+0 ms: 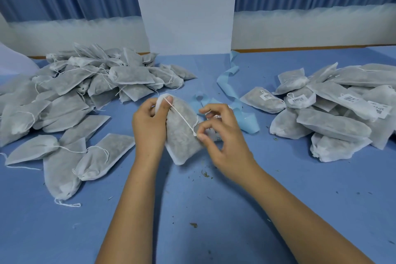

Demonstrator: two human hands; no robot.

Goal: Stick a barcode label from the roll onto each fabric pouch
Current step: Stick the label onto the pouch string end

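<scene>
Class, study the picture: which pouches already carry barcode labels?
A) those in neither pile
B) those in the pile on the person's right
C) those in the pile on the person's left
B: white barcode labels show on several pouches in the right pile, while no labels can be seen on the pouches in the left pile.

Single head view, looking forward and down, close over the hands at the blue counter, wall behind.
</scene>
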